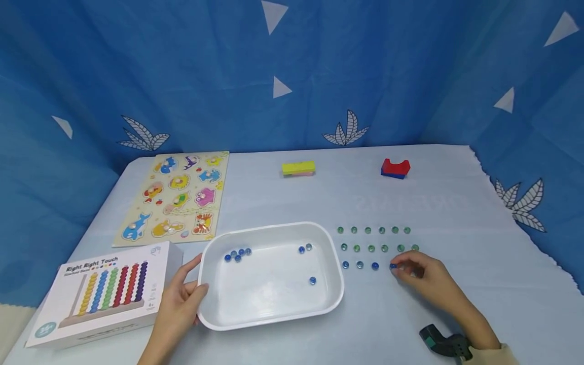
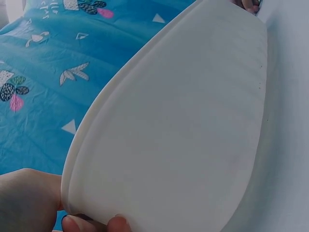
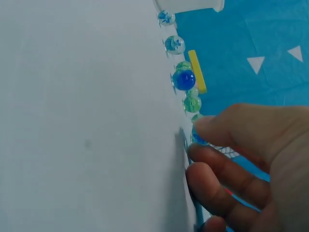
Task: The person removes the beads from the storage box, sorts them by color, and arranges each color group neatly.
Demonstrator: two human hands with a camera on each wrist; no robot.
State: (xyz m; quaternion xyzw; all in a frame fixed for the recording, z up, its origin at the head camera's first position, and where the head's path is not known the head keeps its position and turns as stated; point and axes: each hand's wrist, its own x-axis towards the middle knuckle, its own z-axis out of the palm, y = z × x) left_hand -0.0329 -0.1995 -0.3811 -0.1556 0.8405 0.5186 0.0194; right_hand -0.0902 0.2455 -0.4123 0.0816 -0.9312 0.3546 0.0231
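Green rows (image 1: 371, 248) laid, blue row (image 1: 375, 266) partial, centre right; marble (image 1: 393, 266) pinched, right hand (image 1: 424, 280); others (image 1: 238, 258) in tray (image 1: 274, 299) gripped, left hand (image 1: 179, 299).

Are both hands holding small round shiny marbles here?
No: the right hand pinches a small round blue marble, while the left hand grips a shallow white rectangular plastic tray.

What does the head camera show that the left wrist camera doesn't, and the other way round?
Only the head view shows round blue glassy marbles lying in the white plastic tray, a white cardboard box printed with coloured beads, and a cream rectangular puzzle board with colourful animals.

Only the left wrist view shows a pink petal-shaped print on the blue fabric curtain.

Both show the tray, the left hand gripping its edge, and white triangles on the curtain.
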